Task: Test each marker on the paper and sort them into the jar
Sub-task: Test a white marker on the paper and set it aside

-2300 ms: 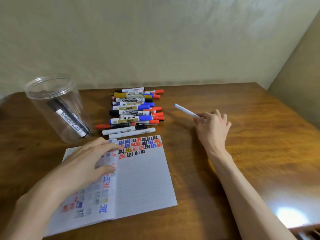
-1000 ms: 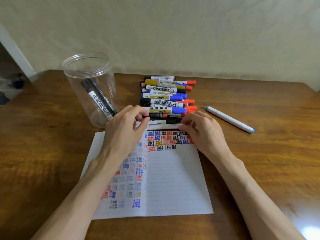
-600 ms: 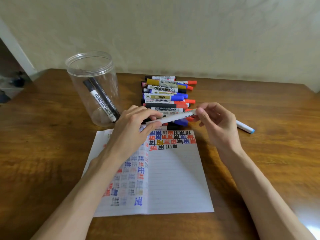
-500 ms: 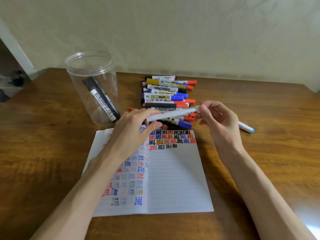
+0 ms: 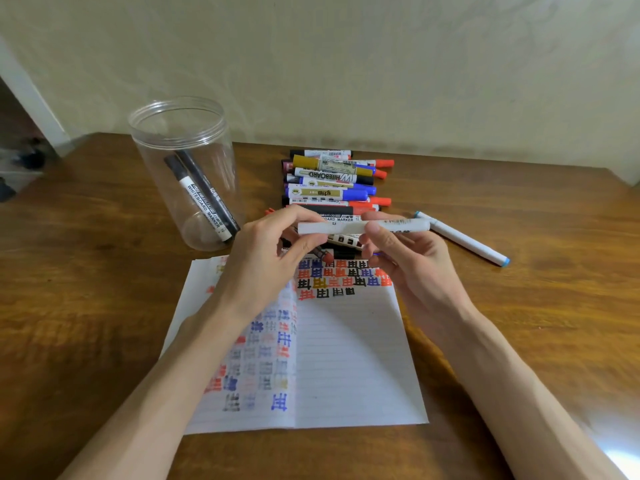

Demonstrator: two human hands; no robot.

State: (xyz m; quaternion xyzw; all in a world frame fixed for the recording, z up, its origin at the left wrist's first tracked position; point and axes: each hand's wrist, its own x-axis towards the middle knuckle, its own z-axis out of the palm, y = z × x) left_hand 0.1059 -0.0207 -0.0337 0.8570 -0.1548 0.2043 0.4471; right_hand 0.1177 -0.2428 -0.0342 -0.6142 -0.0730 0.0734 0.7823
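Wood table (image 5: 519,323): white marker (image 5: 346,227) now raised off pile (image 5: 332,183); L hand (image 5: 266,258), R hand (image 5: 412,268) both pinch it.

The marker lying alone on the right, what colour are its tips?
The lone marker has light blue ends and a white barrel, seen in the head view.

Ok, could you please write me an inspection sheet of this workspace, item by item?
Surface: wooden table, glossy.
Job's things: lined paper with coloured test marks; clear jar, open, two black markers inside; marker pile behind the paper; blue-tipped marker lying alone at right; white marker held level.
Clutter: nothing seen.
Hands: left hand and right hand each grip one end of the white marker.
Cables: nothing seen.
Surroundings: pale wall behind; blurred opening far left.
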